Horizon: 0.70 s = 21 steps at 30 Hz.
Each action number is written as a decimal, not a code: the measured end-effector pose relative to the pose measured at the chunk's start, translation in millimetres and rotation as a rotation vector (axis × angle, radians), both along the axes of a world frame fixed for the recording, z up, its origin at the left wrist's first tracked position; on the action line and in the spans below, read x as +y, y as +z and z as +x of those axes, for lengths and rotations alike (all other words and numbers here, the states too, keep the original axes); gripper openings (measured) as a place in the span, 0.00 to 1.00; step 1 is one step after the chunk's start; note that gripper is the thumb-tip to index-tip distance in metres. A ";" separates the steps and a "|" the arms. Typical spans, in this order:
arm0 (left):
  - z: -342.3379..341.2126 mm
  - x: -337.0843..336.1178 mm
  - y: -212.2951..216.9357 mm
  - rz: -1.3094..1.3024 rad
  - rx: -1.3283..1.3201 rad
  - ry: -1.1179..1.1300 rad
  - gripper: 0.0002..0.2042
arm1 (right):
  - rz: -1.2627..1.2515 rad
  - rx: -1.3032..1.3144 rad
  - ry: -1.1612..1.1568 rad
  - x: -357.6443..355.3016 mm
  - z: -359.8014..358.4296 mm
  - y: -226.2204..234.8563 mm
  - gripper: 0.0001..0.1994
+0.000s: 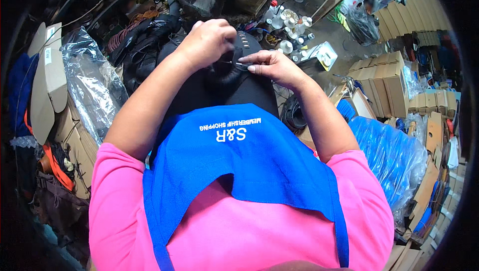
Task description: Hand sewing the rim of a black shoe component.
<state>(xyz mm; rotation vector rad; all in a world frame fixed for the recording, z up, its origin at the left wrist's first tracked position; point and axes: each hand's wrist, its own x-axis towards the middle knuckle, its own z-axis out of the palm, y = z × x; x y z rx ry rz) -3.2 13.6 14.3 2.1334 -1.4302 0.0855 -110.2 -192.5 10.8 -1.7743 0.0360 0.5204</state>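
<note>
Over my lap, a black item (224, 77) with a curved, ring-like lower edge lies between my hands; its kind is hard to tell against the dark clothing. My left hand (209, 42) is at its upper left, fingers curled in and pressed together, and what they hold is hidden. From the right, my right hand (277, 67) pinches a thin, metallic-looking sliver (243, 64) between thumb and fingers, its tip pointing left at the black item. A row of small pale marks (243, 40) shows on dark material just beyond.
White plastic bottles (289, 24) cluster on the floor ahead to the right. Stacked cardboard (381, 79) and blue material under clear plastic (386, 146) stand to my right. At my left are clear plastic sheeting (92, 84), cardboard pieces (45, 86) and dark bundles (149, 46).
</note>
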 end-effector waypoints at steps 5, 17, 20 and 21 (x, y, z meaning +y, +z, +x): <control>-13.4 21.2 -5.3 -0.150 0.334 0.184 0.06 | 0.037 -0.017 -0.028 -1.8 -5.6 1.0 0.15; -34.0 23.3 -23.9 -0.128 0.571 0.198 0.11 | 0.082 -0.006 -0.052 2.9 -3.4 -3.4 0.15; -36.9 19.2 -35.2 -0.151 0.777 0.246 0.10 | 0.114 0.005 -0.075 4.5 -2.7 -3.3 0.15; -38.5 16.8 -35.6 -0.150 0.777 0.245 0.10 | 0.105 0.018 -0.073 4.3 -2.5 -1.4 0.15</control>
